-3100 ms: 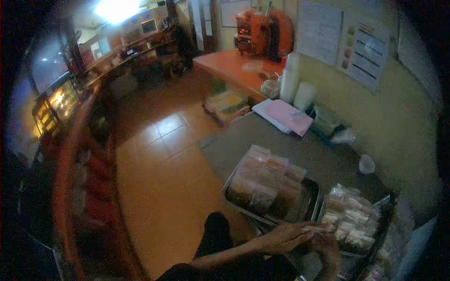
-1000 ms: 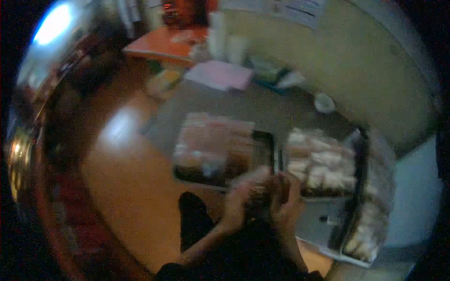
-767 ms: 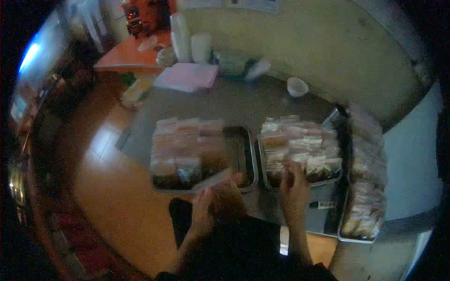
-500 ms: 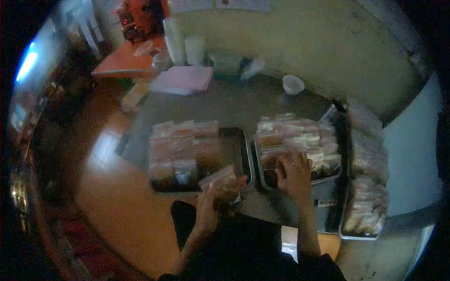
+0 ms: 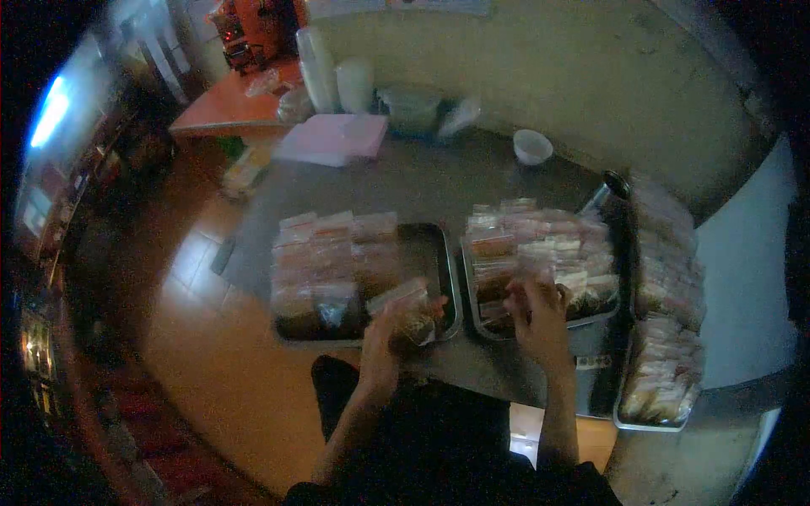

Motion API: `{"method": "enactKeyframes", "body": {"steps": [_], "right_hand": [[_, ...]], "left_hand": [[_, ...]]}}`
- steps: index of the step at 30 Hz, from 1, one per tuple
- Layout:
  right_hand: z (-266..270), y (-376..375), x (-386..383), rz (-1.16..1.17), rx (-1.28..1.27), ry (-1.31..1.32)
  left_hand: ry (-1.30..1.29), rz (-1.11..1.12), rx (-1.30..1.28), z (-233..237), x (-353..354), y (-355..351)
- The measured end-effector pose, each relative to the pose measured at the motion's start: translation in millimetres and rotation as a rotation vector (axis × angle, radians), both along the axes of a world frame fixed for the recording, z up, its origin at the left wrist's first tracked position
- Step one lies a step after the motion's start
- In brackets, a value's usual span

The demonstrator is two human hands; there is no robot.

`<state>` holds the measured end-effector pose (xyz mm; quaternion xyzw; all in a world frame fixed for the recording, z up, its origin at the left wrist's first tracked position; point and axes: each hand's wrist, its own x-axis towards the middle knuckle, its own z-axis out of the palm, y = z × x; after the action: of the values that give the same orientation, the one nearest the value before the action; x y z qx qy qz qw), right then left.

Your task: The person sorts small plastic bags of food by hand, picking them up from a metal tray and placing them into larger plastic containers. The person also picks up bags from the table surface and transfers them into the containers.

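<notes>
My left hand [image 5: 381, 350] is wrapped round a clear plastic packet [image 5: 407, 310] with brownish contents, over the front right part of the left metal tray [image 5: 456, 291]. Rows of similar packets [image 5: 314, 257] fill the left side of that tray, and its right side shows dark, bare metal. My right hand [image 5: 542, 316] reaches over the front of the middle tray [image 5: 483, 327], which is heaped with packed bags [image 5: 548, 232]. Its fingers are bent and drawn together at the packets there; what they pinch is hidden.
A third tray [image 5: 650, 426] on the right holds more packets standing in rows. A metal cup [image 5: 606, 192] lies behind it. Further back on the grey table [image 5: 456, 181] are a white bowl [image 5: 533, 149], pink sheets [image 5: 337, 137] and stacked cups [image 5: 315, 72].
My left hand and its packet have shifted slightly up and right. My right hand stays at the middle tray, fingers a little lower and more closed. The whole view has moved slightly.
</notes>
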<state>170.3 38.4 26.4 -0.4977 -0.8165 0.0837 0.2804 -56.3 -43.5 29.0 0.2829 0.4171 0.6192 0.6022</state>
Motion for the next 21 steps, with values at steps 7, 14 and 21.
{"method": "enactKeyframes", "body": {"steps": [7, 14, 21], "right_hand": [[10, -1, 14, 0.165, -0.036, -0.045], [7, 0, 11, 0.084, 0.024, -0.163], [8, 7, 12, 0.126, 0.035, -0.009]], "left_hand": [[-0.038, -0.016, 0.003, 5, 0, 1], [-0.078, -0.006, 0.025, 2, 3, 7], [-0.104, 0.006, 0.054, 6, -2, 9]]}}
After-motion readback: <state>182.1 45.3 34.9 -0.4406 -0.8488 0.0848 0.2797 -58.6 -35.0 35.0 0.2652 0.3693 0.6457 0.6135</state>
